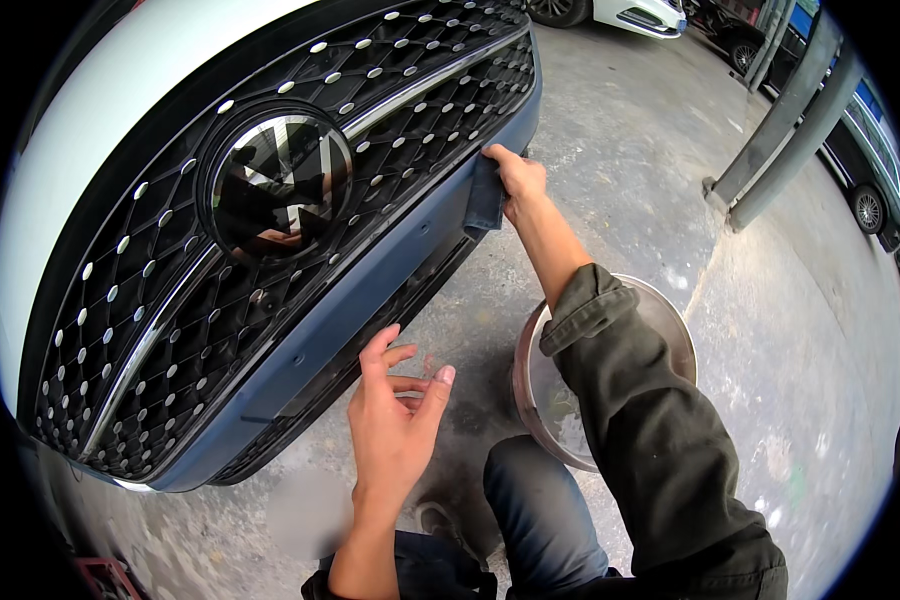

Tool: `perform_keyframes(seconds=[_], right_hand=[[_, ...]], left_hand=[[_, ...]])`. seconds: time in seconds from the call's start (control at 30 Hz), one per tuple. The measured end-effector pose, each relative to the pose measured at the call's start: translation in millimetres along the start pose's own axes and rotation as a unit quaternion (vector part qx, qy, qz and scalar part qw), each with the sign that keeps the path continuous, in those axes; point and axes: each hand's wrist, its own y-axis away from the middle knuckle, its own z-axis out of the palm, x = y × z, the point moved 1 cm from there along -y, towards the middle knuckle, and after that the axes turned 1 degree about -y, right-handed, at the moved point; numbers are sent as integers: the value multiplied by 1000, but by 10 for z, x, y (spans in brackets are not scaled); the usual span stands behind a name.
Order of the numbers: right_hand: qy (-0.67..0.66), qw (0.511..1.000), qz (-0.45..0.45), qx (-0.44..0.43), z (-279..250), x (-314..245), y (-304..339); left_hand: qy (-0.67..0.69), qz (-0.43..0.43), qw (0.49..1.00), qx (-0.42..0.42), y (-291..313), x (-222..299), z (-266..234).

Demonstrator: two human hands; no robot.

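My right hand (519,182) grips a dark blue-grey folded sheet (484,200) and holds it against the bumper of a white car. Whether it is cloth or sandpaper I cannot tell. The bumper (360,265) is a matt blue-grey band with small round holes, running below the grille. My left hand (400,400) hangs in front of the bumper's lower edge with its fingers apart and curled, holding nothing. Above both hands, the black grille (175,285) has silver studs, a chrome strip and a round glossy emblem (282,185).
A round bucket (682,325) stands on the concrete floor (770,370), partly hidden by my right forearm. My bent knee (540,500) is beside it. Grey metal posts (790,130) rise at the right, with parked cars (875,160) behind them.
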Motion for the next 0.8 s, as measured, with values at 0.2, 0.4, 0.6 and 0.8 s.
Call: perform_keyframes(seconds=[0.2, 0.4, 0.6, 0.8], right_hand=[[98, 994, 34, 41, -68, -108, -24], [101, 993, 47, -34, 143, 64, 726], [80, 995, 42, -49, 367, 461, 1566], [66, 995, 55, -50, 704, 1002, 2287]], left_hand=[[-7, 1, 1000, -16, 50, 33, -15], [-53, 23, 998, -20, 93, -29, -122], [-60, 77, 995, -23, 310, 246, -132], [-49, 113, 992, 7, 586, 287, -334]])
